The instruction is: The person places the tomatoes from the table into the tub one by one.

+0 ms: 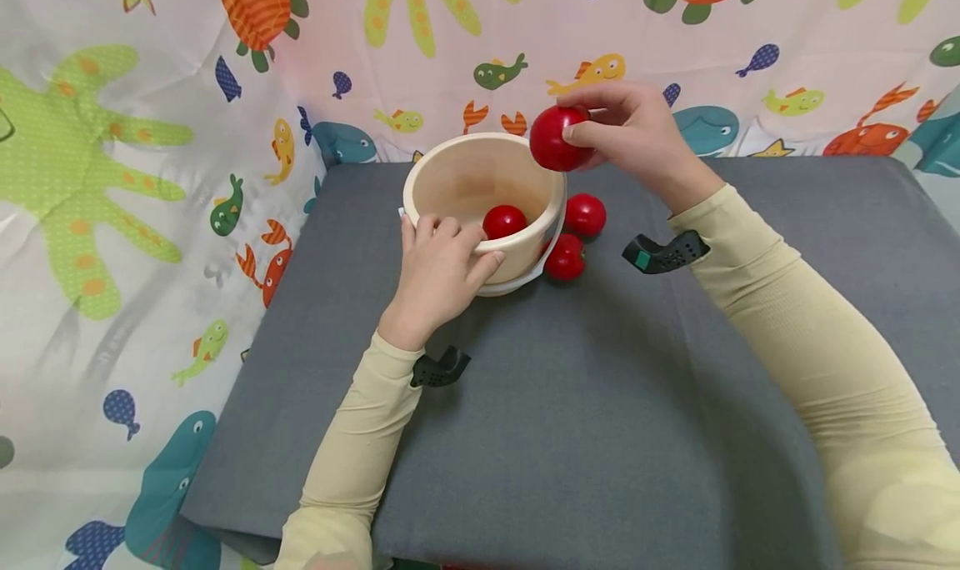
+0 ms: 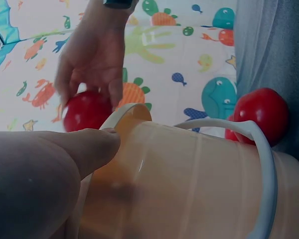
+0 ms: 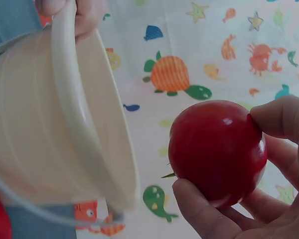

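Observation:
My left hand [image 1: 438, 274] holds the near rim of a cream plastic bucket [image 1: 517, 263], its fingers over the edge and the thumb along the outside. Above the bucket's right rim, my right hand [image 1: 641, 132] grips a shiny red tomato [image 1: 557, 139] between thumb and fingers. The right wrist view shows this held tomato [image 3: 217, 152] apart from the bucket wall [image 3: 25, 114], with a bit of green stem. Inside the bucket lies another tomato [image 1: 505, 221]. Two more, a farther tomato [image 1: 585, 215] and a nearer tomato [image 1: 565, 257], rest on the table against or close beside the bucket's right side.
The bucket's pale handle [image 1: 546, 257] hangs down on its right side. A grey cloth covers the table [image 1: 570, 437]. Behind and to the left hangs a white curtain [image 1: 247, 153] printed with sea animals. Black straps [image 1: 667, 252] are on both wrists.

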